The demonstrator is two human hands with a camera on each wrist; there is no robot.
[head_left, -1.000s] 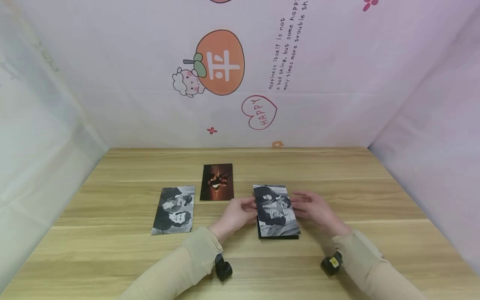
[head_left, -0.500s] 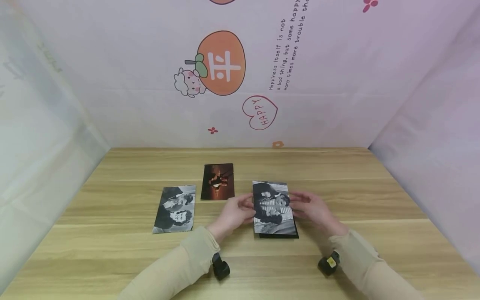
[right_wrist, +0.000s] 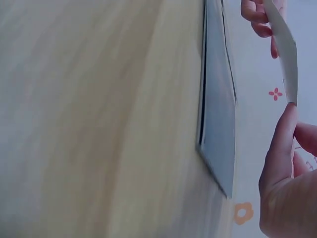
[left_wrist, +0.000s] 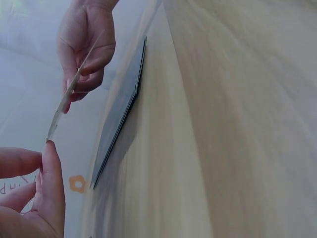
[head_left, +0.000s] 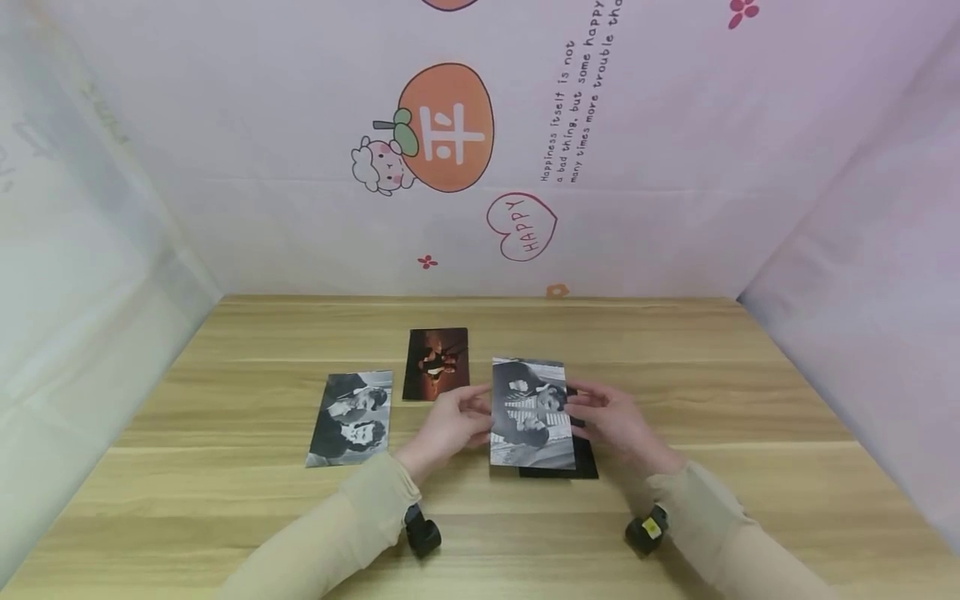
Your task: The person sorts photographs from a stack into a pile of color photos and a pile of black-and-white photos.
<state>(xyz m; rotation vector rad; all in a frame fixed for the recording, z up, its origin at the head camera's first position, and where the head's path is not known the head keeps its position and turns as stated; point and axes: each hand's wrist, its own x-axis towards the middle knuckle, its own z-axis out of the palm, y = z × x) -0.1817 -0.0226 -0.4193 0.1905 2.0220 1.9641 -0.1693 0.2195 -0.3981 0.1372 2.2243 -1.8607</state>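
A black-and-white photo of two people is raised off the table, one hand at each side edge. My left hand pinches its left edge, and my right hand pinches the right edge. Seen nearly edge-on in the left wrist view, the photo bends slightly between the hands. Its pale back shows in the right wrist view. Partly hidden below it lies a thin stack of dark cards; the stack's layered edges show beside the bare wood in both wrist views.
Left on the wooden table lies another black-and-white photo. A brown-toned photo lies farther back, near my left fingers. A printed white cloth stands behind the table, with plain cloth at both sides.
Both hands have lifted the black-and-white photo off the dark stack and carried it left, uncovering more of the stack's right side. The two other photos stay in place.
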